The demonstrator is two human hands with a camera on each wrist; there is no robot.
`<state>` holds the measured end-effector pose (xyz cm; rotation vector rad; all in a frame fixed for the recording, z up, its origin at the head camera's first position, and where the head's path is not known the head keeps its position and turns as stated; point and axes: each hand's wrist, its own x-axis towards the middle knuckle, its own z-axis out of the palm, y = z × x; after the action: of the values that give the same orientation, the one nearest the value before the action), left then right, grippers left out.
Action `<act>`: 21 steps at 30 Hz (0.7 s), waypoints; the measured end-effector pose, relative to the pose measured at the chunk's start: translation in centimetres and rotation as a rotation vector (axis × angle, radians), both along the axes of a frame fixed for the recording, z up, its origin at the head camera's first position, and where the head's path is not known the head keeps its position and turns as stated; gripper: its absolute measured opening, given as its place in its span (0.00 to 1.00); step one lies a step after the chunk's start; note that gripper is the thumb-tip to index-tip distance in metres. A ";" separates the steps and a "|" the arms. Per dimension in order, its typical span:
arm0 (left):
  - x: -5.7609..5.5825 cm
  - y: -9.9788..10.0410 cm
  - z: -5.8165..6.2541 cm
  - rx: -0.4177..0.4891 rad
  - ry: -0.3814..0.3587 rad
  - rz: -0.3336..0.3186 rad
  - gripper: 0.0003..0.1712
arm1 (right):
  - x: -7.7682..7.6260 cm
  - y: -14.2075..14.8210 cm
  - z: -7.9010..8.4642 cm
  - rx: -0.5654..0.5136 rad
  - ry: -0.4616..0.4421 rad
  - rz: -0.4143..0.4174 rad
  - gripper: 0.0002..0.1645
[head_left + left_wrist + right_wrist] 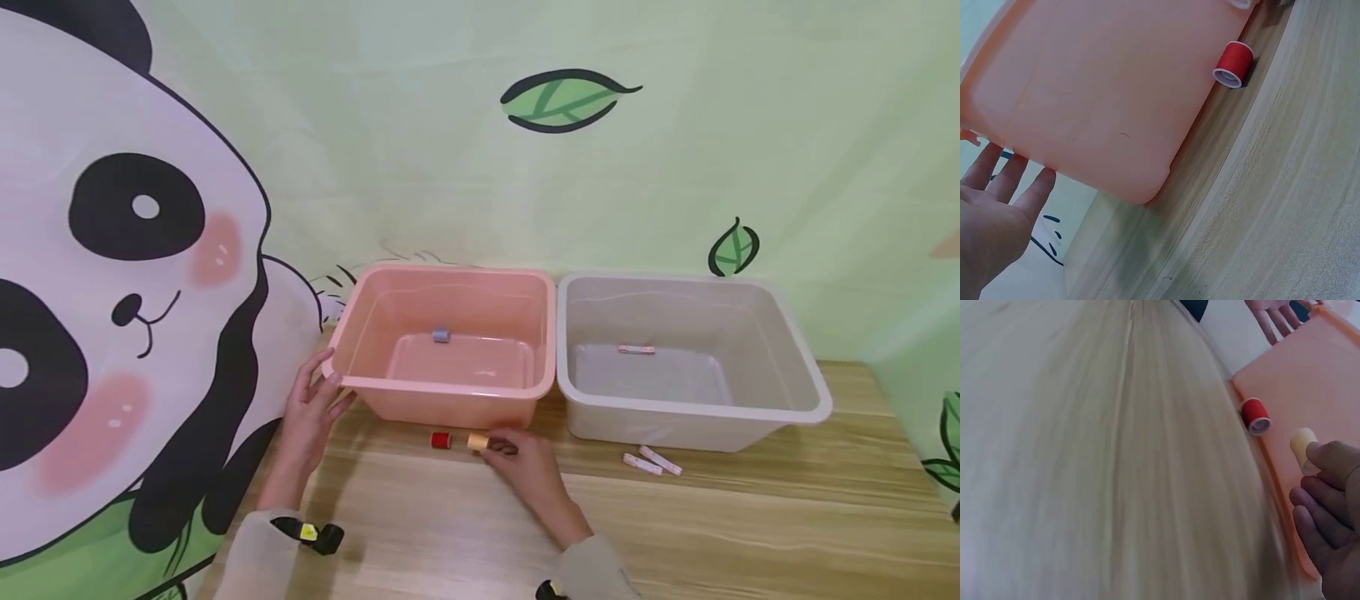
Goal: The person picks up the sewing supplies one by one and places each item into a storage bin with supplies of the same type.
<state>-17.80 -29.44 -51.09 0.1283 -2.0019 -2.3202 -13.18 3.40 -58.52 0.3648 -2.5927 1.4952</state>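
Note:
My right hand (528,465) pinches a pale yellow thread spool (477,442) between thumb and fingertips, in front of the pink bin (450,390). Beside it on the table lies a red thread spool (441,440), which the left wrist view shows on its side against the foot of the bin. At the bin's front left corner my left hand (307,412) touches the rim and wall with extended fingers (1037,192). Inside the pink bin is a grey-blue spool (441,335).
To the right of the pink bin stands a light grey bin (693,408) with a small pink-and-white strip (636,349) inside. Two similar strips (642,464) lie on the wooden table (720,533) before it. A printed panda backdrop (420,167) rises behind.

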 end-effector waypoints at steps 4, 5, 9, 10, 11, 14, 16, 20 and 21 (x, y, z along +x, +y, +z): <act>0.0 -0.1 0.0 -0.012 0.000 -0.004 0.30 | 0.5 1.0 0.9 -0.012 0.003 -0.009 0.12; 0.0 -0.1 0.0 -0.014 -0.001 -0.006 0.30 | 0.7 1.2 1.2 -0.009 0.012 -0.014 0.12; 0.1 0.0 0.0 -0.018 -0.002 -0.007 0.30 | 1.1 2.1 2.0 0.026 0.071 -0.030 0.12; 0.1 0.0 -0.1 -0.021 -0.003 -0.006 0.30 | 1.2 2.3 2.3 0.031 0.092 -0.032 0.12; 0.1 0.0 -0.1 -0.023 -0.001 -0.006 0.30 | 1.3 2.5 2.5 0.033 0.112 -0.033 0.12; 0.2 0.1 -0.1 -0.014 0.004 -0.008 0.30 | 1.5 3.0 3.3 0.042 0.191 -0.026 0.13; 0.2 0.1 -0.1 -0.006 0.003 -0.006 0.30 | 1.6 3.2 3.7 0.049 0.236 -0.020 0.14; 0.2 0.2 0.0 0.003 0.003 -0.004 0.30 | 1.9 3.6 4.9 0.063 0.292 -0.012 0.14; 0.1 0.3 0.1 0.006 0.006 -0.002 0.30 | 2.0 3.6 5.2 0.065 0.305 -0.009 0.15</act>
<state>-17.69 -29.19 -51.00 0.1196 -1.9929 -2.3252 -11.22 7.03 -53.32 0.5415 -2.4004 1.2431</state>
